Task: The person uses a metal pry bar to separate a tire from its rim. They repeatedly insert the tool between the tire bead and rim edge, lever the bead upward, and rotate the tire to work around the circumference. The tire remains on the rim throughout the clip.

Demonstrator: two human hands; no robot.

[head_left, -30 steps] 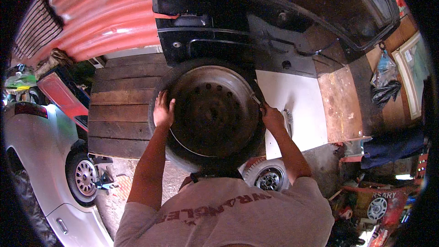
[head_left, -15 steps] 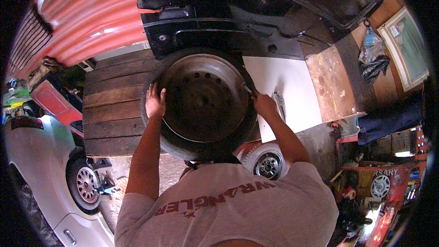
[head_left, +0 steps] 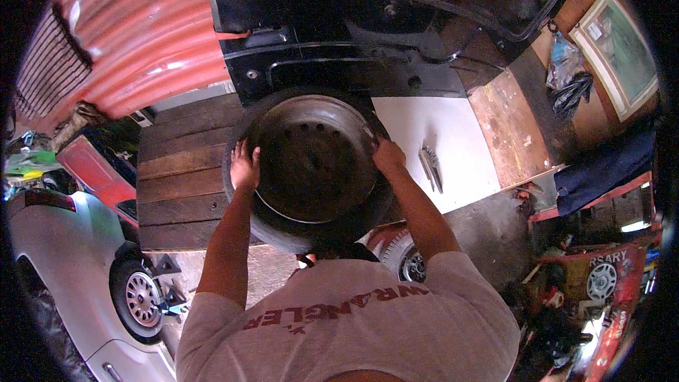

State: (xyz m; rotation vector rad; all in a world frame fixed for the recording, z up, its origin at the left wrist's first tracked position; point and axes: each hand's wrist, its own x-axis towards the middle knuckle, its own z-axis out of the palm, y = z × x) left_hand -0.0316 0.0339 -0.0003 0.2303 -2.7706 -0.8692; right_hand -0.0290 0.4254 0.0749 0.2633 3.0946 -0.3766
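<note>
A dark steel wheel with its tyre [head_left: 309,237] rests on the wooden slatted bench in front of me, its round holes and dished rim [head_left: 315,163] facing up. On the left sidewall, beside the rim, my left hand [head_left: 245,167] lies with its fingers stretched out and thumb apart. Closed at the rim's right edge, my right hand [head_left: 389,154] holds a small, thin, pale-tipped piece that I cannot make out. A wire brush and a slim dark tool [head_left: 431,168] lie on the white board [head_left: 467,134] to the right.
A black vehicle panel with a window [head_left: 339,42] stands behind the bench [head_left: 180,163]. Another wheel [head_left: 410,262] is below the bench's front edge. A silver car [head_left: 85,262] stands at left, red corrugated sheet [head_left: 155,35] behind. Plastic bags [head_left: 568,78] hang at right.
My right hand has moved slightly left and up along the rim's right edge. The brush and slim tool show more fully now. My left hand stays on the tyre; the whole view has shifted slightly.
</note>
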